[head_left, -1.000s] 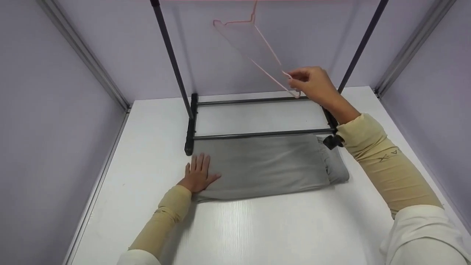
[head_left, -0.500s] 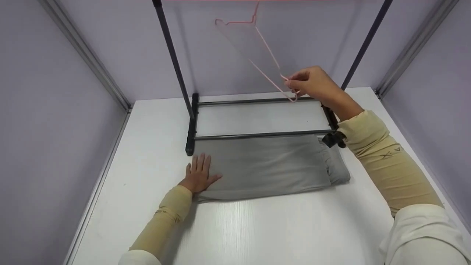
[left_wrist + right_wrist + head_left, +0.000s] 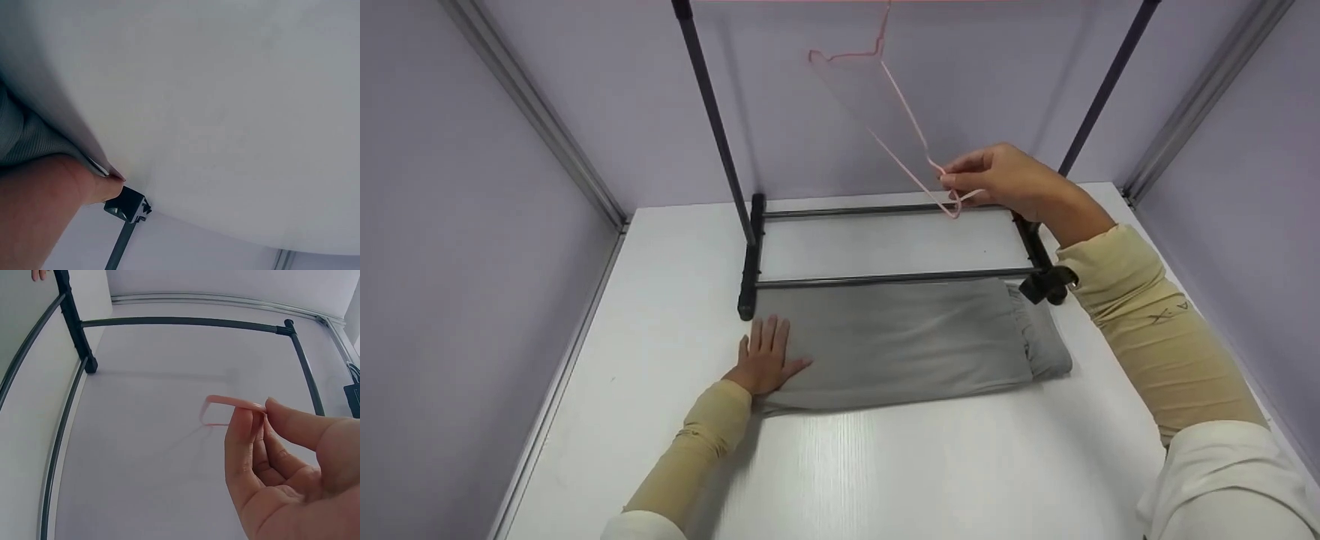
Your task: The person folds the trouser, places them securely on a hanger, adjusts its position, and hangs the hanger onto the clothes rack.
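A folded grey garment, gathered along a band at its right end, lies flat on the white table. Spread fingers of my left hand rest on its left edge; the left wrist view shows only part of this hand beside the cloth. Up to the right, my right hand pinches one end of a thin pink clothes hanger between thumb and fingers. The hanger slants up to the left, and its hook runs out of the top of the head view. Close up, the right wrist view shows the pinched hanger.
A dark clothes rack stands behind the garment, with its left post, right post and front lower bar. Pale wall panels enclose the table. The garment's far edge lies along the front bar.
My right hand has moved slightly down, drawing the pinched hanger end down and to the left. The left hand and the garment stay in place.
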A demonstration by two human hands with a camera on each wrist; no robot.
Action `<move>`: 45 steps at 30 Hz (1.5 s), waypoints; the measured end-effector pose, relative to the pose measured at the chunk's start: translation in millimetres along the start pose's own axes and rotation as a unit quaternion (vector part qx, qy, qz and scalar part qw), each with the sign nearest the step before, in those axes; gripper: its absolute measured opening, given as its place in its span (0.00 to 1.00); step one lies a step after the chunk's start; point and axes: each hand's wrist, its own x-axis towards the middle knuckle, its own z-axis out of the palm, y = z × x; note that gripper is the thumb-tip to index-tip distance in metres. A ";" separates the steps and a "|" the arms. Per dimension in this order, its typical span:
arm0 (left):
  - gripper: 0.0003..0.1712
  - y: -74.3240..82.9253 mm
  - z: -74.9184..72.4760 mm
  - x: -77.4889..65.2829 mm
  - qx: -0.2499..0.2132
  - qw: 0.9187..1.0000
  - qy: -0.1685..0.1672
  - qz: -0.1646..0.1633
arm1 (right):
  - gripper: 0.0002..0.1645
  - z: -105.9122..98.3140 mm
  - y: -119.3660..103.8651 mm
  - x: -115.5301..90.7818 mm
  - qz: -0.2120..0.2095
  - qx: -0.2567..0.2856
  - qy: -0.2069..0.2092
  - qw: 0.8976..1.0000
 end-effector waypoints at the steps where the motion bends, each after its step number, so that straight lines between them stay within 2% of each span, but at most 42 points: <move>1: 0.51 1.2 -1.2 -0.7 0.001 1.000 0.000 0.000 | 0.23 0.1 0.0 0.2 0.004 0.005 -0.001 1.000; 6: 0.50 6.1 -7.4 -4.2 0.006 1.000 0.002 -0.001 | 0.21 1.0 -0.3 1.3 0.007 0.034 0.005 0.999; 16: 0.50 5.3 -8.7 -3.1 0.008 1.000 -0.003 -0.004 | 0.23 4.6 -0.5 1.7 -0.021 0.085 0.016 0.996; 27: 0.50 4.4 -5.9 -0.4 0.001 1.000 0.015 0.000 | 0.13 6.4 -1.2 -3.5 -0.066 0.125 0.019 0.990; 36: 0.51 5.9 -7.8 -0.6 -0.007 1.000 -0.004 -0.002 | 0.13 0.2 2.4 -19.6 -0.118 0.060 0.032 0.991; 40: 0.50 6.7 -8.5 -0.7 -0.008 1.000 0.002 0.003 | 0.12 -3.5 13.0 -32.3 -0.125 0.054 0.026 0.990; 45: 0.51 6.4 -8.2 -1.3 0.002 1.000 0.005 0.004 | 0.10 -5.8 36.6 -52.6 -0.143 0.030 0.011 0.989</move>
